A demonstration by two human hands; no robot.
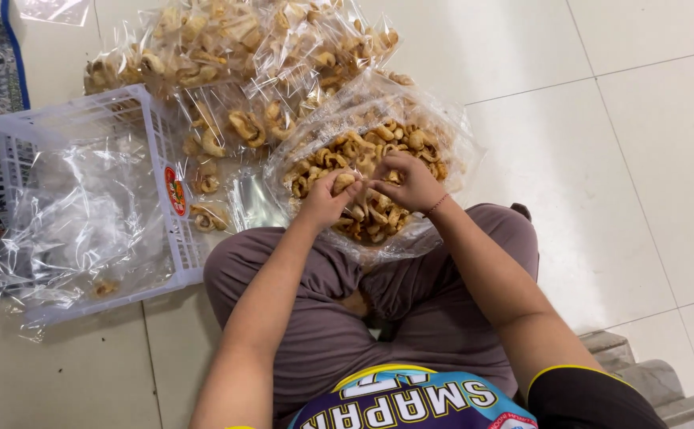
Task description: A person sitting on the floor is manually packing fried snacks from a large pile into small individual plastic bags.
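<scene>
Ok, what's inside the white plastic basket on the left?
The white basket holds crumpled clear plastic bags and one stray snack piece. The bags cover whatever lies beneath them.

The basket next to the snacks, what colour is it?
The basket is white plastic with slotted sides, seen best in the head view.

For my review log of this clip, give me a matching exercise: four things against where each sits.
Things:
1. white plastic basket
2. large clear bag of golden snack curls
3. pile of small sealed snack packets
4. grey stone step

Places:
A. bottom right corner
B. far side, top centre
C. left, lined with clear plastic
D. under both hands

Pairs: 1-C, 2-D, 3-B, 4-A
</scene>
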